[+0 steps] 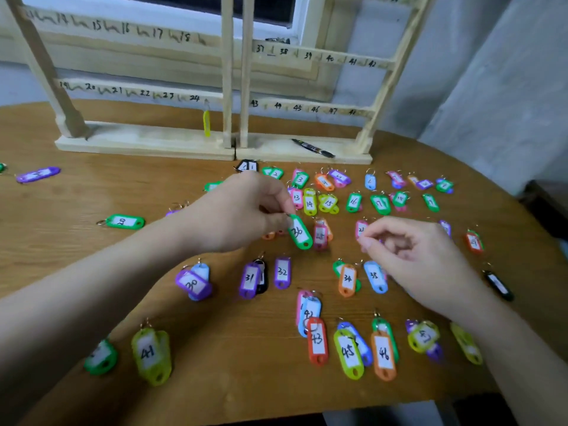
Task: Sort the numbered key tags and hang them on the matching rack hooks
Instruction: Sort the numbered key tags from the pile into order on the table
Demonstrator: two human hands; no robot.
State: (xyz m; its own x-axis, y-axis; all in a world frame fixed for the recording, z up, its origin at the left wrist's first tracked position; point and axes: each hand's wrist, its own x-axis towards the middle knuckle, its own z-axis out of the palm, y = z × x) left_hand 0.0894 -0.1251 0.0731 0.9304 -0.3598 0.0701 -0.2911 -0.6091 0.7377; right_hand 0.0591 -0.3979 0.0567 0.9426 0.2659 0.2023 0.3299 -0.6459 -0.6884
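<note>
Plain room, likely home: wooden table (pixel 215 348) against window sill (pixel 153 56), grey curtain (pixel 507 72) at right.

Dim, soft light (edges bowed, blurred)

- Table (pixel 215 379): wood-grain surface, smooth, slight sheen.
- Rack (pixel 144 142) on the table: pale, matt bare wood.
- Key tags (pixel 349 353) before the rack: glossy coloured plastic, paper labels, metal rings.

A black marker pen (pixel 313 148) lies on the wooden table (pixel 215 348).
</note>
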